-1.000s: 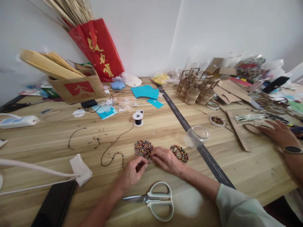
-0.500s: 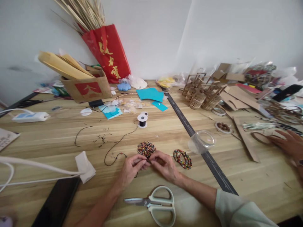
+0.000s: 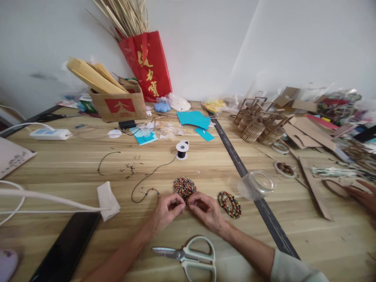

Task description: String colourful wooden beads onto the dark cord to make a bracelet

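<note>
Bead pile (image 3: 184, 187), multicoloured, on the counter (image 3: 205, 164) near its front edge; left hand (image 3: 166, 209) and right hand (image 3: 205, 208) meet just before it, fingertips pinched together, the held item too small to tell; beaded bracelets (image 3: 229, 203) just right; scissors (image 3: 190, 256) at the front edge.
</note>
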A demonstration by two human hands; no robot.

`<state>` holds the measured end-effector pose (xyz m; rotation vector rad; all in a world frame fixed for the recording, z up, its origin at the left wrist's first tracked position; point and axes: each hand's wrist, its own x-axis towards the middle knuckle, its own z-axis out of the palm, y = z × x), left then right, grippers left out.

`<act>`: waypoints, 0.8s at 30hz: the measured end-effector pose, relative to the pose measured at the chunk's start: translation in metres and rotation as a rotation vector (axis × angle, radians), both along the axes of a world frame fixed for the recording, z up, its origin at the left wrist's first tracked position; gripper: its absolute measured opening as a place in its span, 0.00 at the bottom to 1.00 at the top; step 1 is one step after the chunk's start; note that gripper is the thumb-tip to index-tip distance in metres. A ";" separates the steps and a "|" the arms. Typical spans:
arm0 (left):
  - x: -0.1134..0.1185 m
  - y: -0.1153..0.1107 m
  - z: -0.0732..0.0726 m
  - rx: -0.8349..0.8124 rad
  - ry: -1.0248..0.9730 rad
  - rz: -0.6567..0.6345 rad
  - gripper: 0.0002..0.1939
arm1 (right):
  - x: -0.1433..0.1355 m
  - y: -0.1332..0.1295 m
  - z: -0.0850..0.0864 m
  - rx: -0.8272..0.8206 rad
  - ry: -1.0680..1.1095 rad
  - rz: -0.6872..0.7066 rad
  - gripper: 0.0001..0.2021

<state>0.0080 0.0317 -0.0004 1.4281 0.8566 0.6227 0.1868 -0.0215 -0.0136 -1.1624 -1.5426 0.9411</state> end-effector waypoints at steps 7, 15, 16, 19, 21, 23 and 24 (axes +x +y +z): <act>-0.001 -0.001 -0.001 0.067 0.027 -0.024 0.09 | 0.001 -0.001 0.000 -0.016 -0.022 0.019 0.07; -0.001 0.000 -0.004 0.092 0.043 -0.036 0.09 | 0.001 0.000 0.001 -0.016 -0.031 0.027 0.08; -0.001 0.000 -0.003 0.085 0.043 -0.039 0.09 | 0.000 0.000 0.001 -0.022 -0.027 0.026 0.09; -0.001 -0.001 -0.002 0.071 0.039 -0.046 0.09 | 0.000 0.000 -0.001 -0.040 -0.004 0.020 0.10; -0.001 -0.001 -0.001 0.069 0.032 -0.045 0.09 | 0.000 0.000 -0.001 -0.051 0.007 0.017 0.11; -0.001 -0.001 0.001 0.065 0.027 -0.041 0.09 | 0.000 0.000 -0.002 -0.057 0.009 0.018 0.12; -0.001 -0.001 0.002 0.062 0.024 -0.040 0.09 | 0.000 0.000 -0.002 -0.057 0.006 0.019 0.12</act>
